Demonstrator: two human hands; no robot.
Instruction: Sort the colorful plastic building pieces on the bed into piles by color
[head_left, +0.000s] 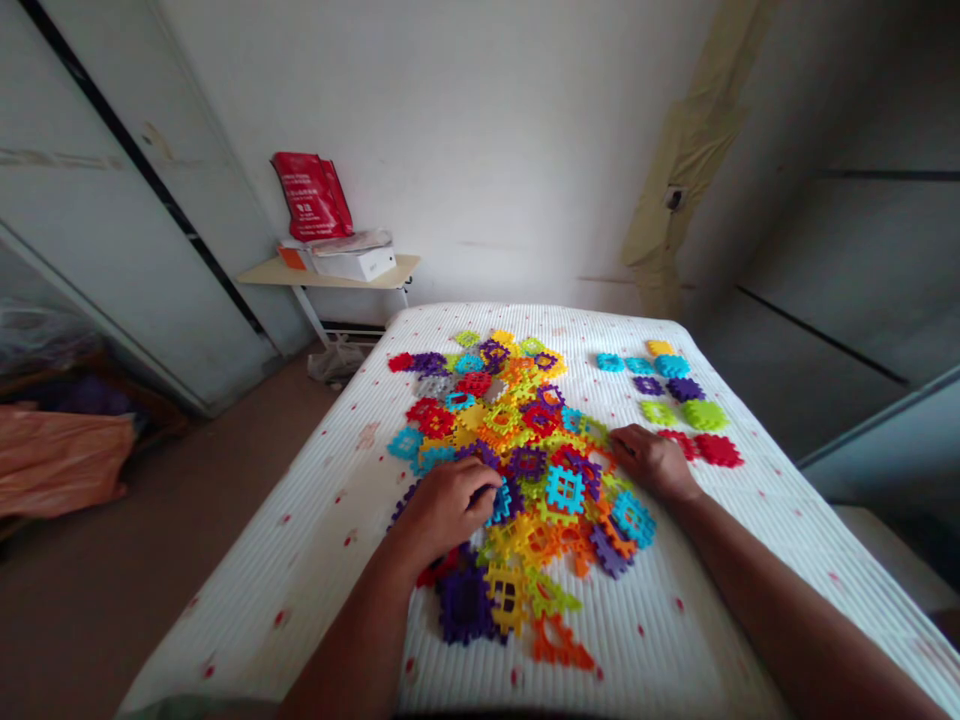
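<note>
A heap of colourful plastic interlocking tiles [517, 440] lies spread on a white ribbed bed cover [300, 560]. My left hand [448, 503] rests on the near left side of the heap, fingers curled down onto a blue tile; what it grips is hidden. My right hand [651, 460] lies on the heap's right edge, fingers curled toward the tiles, beside a red tile [718, 450]. A small sorted group of blue, purple, green, yellow and red tiles [671, 390] sits apart at the right.
A small side table [330, 275] with a red bag [311, 195] and a white box stands by the far wall. Wardrobe doors are at the left. An orange cloth [60, 460] lies on the floor at the left.
</note>
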